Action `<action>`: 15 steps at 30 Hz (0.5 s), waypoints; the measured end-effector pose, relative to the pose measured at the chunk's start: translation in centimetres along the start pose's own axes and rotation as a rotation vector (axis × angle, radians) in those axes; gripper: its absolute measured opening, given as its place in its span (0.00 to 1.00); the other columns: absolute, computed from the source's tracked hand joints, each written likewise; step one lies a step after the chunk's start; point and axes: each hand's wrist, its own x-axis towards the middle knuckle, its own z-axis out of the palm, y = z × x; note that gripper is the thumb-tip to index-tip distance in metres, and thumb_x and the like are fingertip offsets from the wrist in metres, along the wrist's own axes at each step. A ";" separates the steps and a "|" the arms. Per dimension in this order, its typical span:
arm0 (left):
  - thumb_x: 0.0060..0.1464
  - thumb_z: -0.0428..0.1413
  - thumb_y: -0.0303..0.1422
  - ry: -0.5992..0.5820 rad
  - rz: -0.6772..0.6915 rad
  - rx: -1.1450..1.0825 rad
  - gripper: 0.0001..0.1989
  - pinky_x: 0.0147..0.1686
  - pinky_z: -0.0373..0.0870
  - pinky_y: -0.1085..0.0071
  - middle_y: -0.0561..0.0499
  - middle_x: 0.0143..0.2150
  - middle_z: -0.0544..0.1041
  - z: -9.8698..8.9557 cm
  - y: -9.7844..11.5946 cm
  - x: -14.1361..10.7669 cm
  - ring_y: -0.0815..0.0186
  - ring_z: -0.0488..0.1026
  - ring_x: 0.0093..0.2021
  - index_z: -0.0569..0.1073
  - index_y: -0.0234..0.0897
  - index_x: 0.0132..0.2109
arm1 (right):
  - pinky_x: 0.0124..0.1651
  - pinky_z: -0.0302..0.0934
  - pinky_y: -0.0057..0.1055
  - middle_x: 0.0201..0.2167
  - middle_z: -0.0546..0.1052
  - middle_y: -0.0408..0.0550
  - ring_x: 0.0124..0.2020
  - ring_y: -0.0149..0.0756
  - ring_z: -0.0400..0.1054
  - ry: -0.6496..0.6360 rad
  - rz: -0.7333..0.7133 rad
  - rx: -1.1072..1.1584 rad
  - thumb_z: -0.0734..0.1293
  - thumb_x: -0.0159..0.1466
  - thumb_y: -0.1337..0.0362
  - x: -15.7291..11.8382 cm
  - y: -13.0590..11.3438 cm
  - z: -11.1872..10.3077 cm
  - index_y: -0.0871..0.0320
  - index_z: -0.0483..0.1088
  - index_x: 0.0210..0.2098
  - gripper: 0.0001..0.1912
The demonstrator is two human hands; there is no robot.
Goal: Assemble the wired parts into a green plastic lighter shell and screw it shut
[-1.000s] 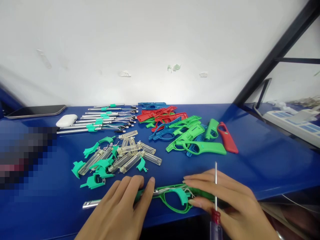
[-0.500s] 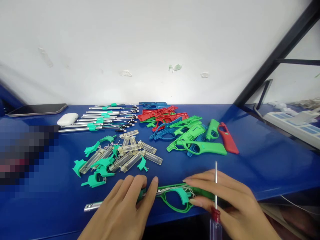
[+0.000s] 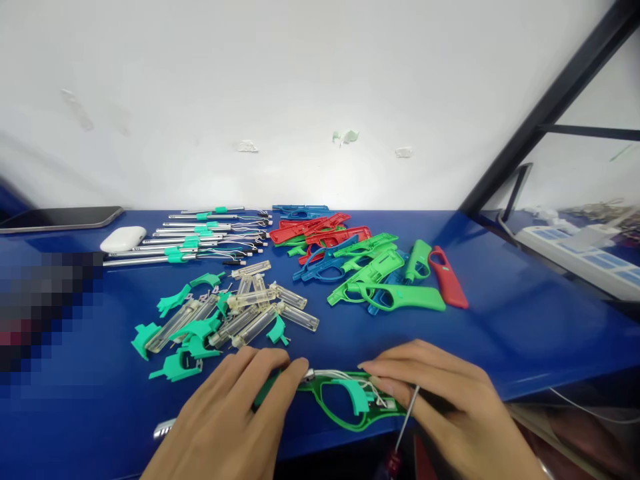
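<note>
Both hands work at the near edge of the blue tabletop [image 3: 525, 320]. Left hand [image 3: 235, 420] lies palm down, fingers loosely curled over the front of a green plastic pistol-shaped lighter shell [image 3: 345, 400], pinning it flat where a silver metal tube [image 3: 165, 428] sticks out past the wrist. Right hand [image 3: 450, 413] covers the shell's rear, fingertips pressing on thin white wires [image 3: 340, 377] beside a teal plastic trigger [image 3: 357, 395], while its lower fingers pinch a slim steel screwdriver with a red handle [image 3: 406, 420], the tip angled up into the shell close to those fingertips.

To do this well, I would judge that the left hand should keep firm downward pressure so the shell cannot skate, and the tool tip should seat squarely before any force goes in; a slip could nick the wires.

Beyond the left hand lie clear plastic tubes [image 3: 260, 310] mixed with loose teal pieces. Beyond the right hand sits a heap of red, blue and green plastic shells [image 3: 370, 270].
</note>
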 end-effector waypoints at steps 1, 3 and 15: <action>0.68 0.45 0.19 0.003 -0.010 -0.004 0.29 0.67 0.66 0.58 0.51 0.62 0.77 0.1 0.0 0.0 0.58 0.73 0.63 0.66 0.46 0.70 | 0.42 0.75 0.17 0.41 0.86 0.36 0.39 0.29 0.82 0.000 -0.016 -0.006 0.71 0.73 0.68 0.0 0.0 0.0 0.43 0.84 0.48 0.12; 0.68 0.45 0.20 0.032 -0.020 -0.019 0.29 0.63 0.69 0.57 0.51 0.59 0.78 0.2 -0.1 0.3 0.57 0.75 0.60 0.68 0.47 0.70 | 0.42 0.75 0.18 0.40 0.86 0.36 0.38 0.29 0.81 0.008 -0.044 -0.034 0.71 0.73 0.67 0.1 0.1 0.0 0.43 0.85 0.49 0.13; 0.69 0.48 0.21 0.046 0.099 -0.068 0.25 0.57 0.77 0.56 0.48 0.55 0.80 -0.3 -0.8 0.9 0.56 0.78 0.56 0.71 0.43 0.68 | 0.47 0.77 0.20 0.45 0.88 0.38 0.42 0.32 0.84 0.076 -0.070 -0.098 0.71 0.73 0.65 0.2 -0.3 0.1 0.46 0.83 0.56 0.14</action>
